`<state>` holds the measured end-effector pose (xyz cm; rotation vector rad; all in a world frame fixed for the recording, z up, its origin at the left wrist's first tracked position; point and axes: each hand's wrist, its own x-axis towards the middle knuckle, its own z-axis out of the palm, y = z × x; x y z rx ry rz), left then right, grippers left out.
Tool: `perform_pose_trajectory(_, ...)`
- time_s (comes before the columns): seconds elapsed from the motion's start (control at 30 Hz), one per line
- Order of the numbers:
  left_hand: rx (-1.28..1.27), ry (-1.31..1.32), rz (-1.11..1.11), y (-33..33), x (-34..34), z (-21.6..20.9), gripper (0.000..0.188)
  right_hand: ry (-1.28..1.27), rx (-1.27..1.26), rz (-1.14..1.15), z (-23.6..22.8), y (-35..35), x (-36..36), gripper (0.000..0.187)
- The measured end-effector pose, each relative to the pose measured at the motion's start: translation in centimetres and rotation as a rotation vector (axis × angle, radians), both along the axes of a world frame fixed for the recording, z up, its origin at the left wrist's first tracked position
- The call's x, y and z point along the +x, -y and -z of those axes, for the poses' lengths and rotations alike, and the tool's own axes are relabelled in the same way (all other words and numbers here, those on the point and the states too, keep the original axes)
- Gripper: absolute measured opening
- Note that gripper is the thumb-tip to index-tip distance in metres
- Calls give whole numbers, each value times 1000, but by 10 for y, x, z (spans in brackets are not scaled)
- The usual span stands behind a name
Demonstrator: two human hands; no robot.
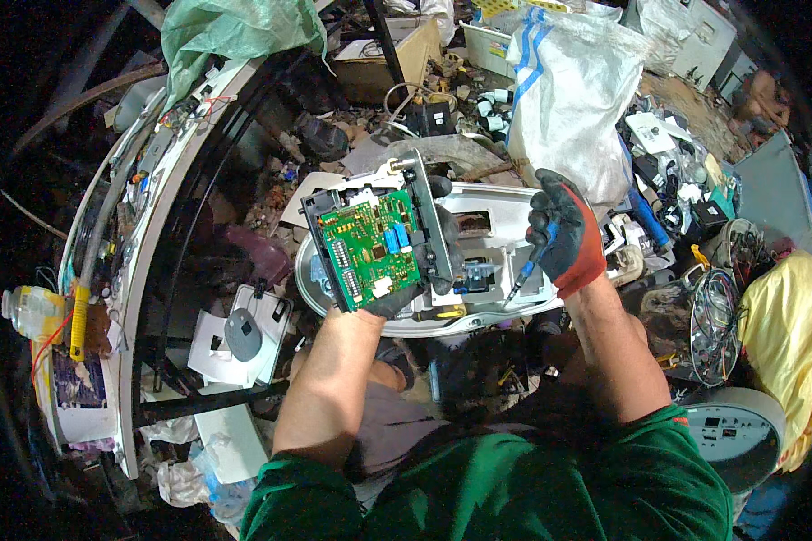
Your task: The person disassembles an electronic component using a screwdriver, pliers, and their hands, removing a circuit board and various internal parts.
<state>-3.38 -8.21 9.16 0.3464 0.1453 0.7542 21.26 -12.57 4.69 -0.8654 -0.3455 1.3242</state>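
Note:
My left hand (448, 248), in a dark glove, is closed around a control unit (370, 248). A green circuit board with blue components faces up in its black frame, and a metal plate runs along its right side. In a black and orange-red glove, my right hand (566, 236) grips a screwdriver (530, 263) with a blue handle. Its tip slants down and left above the white oval casing (501, 196), apart from the board. That casing lies under both hands. Inside it are several compartments, blue parts and a yellow-handled tool (439, 313).
A white sack (573, 95) with blue stripes stands beyond my right hand. Electronic scrap (695, 189) and coiled wires (715, 316) lie to the right, near yellow sheeting (785, 334). On the left, a long pale frame (158, 225) holds a clear jar (32, 316). Another person (762, 104) sits at far right.

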Motion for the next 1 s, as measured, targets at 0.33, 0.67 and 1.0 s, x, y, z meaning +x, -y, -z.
perform_pose_trajectory(0.33, 38, -12, 16, 4, -2, -1, 65, 45, 210, -82, 18, 4, -11, 38)
perform_pose_trajectory(0.67, 66, -48, 37, 4, 0, -1, 66, 407, 216, -118, 14, 4, -20, 22)
perform_pose_trajectory(1.0, 69, 20, 89, 3, 1, 0, 70, 1274, 408, -233, 5, 22, -29, 42)
